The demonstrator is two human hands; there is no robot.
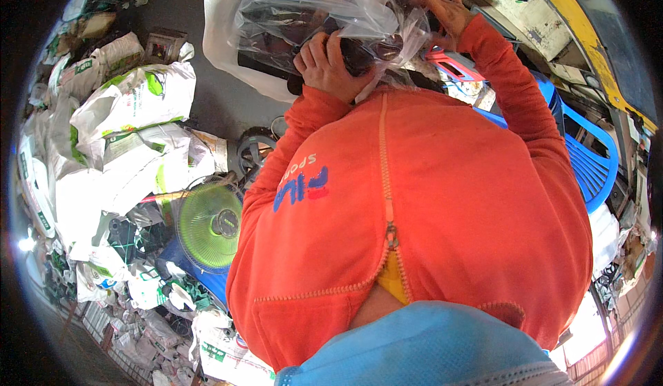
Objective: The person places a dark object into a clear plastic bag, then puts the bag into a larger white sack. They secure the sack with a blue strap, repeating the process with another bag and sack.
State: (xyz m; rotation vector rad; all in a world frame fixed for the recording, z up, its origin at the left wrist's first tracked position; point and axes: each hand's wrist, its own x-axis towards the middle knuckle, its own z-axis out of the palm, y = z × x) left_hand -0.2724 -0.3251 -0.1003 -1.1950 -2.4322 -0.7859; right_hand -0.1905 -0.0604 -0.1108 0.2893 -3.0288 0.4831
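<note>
An orange-red, blue-lettered zip jacket [456, 199] is worn over a yellow underlayer [394, 279], with a pale-blue mask [421, 348].

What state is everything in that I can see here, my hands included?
Left hand: fingers bent, against the clear plastic
Right hand: fingers bent, at the clear plastic
Clear plastic: crumpled
Orange jacket: zipped partway, open at the neck
Blue mask: worn
Green fan: cannot tell whether running
White sacks: heaped, creased
Blue chair: partly hidden

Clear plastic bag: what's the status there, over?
Left hand against dark object, grip unclear. Right hand at clear plastic bag, fingers curled. Shiny folds partly hide contents.
</note>
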